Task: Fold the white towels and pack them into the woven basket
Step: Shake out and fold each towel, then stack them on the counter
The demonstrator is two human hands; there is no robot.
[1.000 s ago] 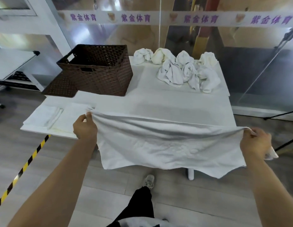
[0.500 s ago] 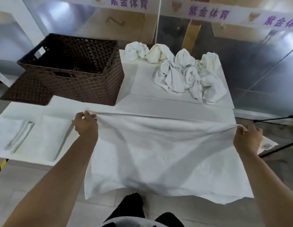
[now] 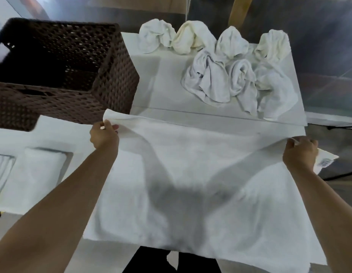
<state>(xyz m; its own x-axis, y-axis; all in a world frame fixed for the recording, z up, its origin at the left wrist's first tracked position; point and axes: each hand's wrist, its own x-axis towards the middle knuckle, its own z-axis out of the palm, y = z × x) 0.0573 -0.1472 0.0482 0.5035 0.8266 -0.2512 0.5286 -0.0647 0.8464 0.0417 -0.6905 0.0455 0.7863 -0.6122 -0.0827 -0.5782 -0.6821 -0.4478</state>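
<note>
A large white towel [image 3: 191, 164] lies spread over the near part of the white table [image 3: 163, 91], its lower edge hanging past the front. My left hand [image 3: 104, 135] pinches its far left corner. My right hand [image 3: 300, 153] grips the far right corner, beside a printed label. The dark brown woven basket [image 3: 112, 81] stands at the back left, open and showing nothing inside. Several crumpled white towels [image 3: 226, 71] are heaped at the back right.
Two folded white towels [image 3: 41, 170] lie on the table at the left, in front of the basket. A flat woven lid [image 3: 11, 119] sticks out under the basket's left side. Glass panels close off the far side. My dark trouser legs show below.
Both hands have carried the towel's top edge forward over the table, so the towel now lies on the tabletop instead of hanging in front. The view has come closer.
</note>
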